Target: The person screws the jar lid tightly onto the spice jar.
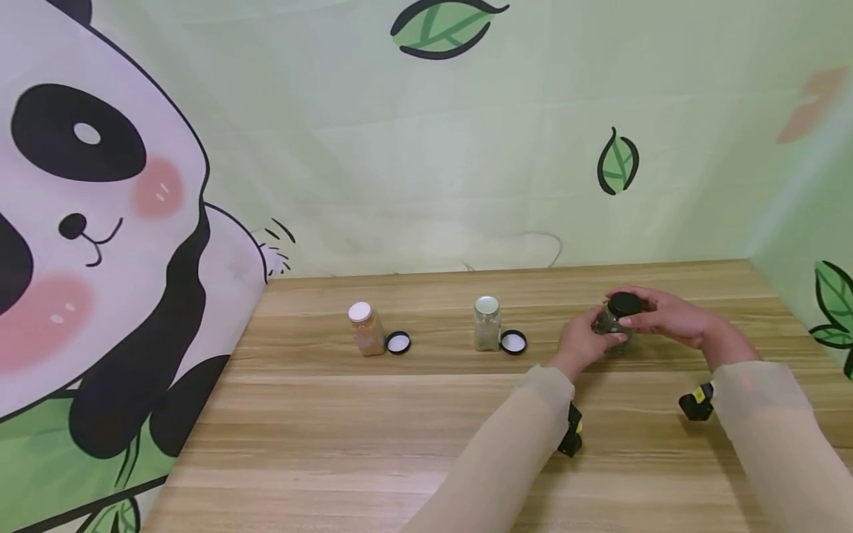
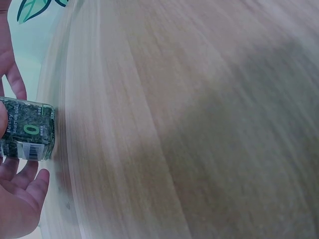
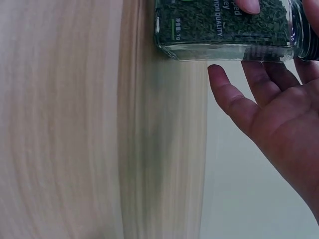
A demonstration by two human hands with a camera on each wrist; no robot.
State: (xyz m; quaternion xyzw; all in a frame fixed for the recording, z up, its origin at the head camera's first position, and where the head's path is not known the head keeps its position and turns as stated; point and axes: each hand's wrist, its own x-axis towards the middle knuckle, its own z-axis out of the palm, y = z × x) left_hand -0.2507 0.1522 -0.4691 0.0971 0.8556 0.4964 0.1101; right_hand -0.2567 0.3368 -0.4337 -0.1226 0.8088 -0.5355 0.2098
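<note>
At the right of the head view, my left hand (image 1: 581, 342) holds a glass jar of parsley (image 2: 30, 130) around its body. My right hand (image 1: 676, 320) grips the black lid (image 1: 625, 303) at the top of that jar. Green dried flakes and a printed label show through the glass in both wrist views. In the right wrist view, the right hand's fingers (image 3: 239, 107) reach up beside the jar's neck. The jar stands upright; whether its base touches the table cannot be told.
A spice jar with orange contents (image 1: 367, 333) stands left, a black-rimmed lid (image 1: 398, 343) beside it. Another pale-topped glass jar (image 1: 487, 326) stands mid-table with its black-rimmed lid (image 1: 514, 342) at its right. The wooden table (image 1: 333, 444) ends at a printed panda backdrop (image 1: 333, 148).
</note>
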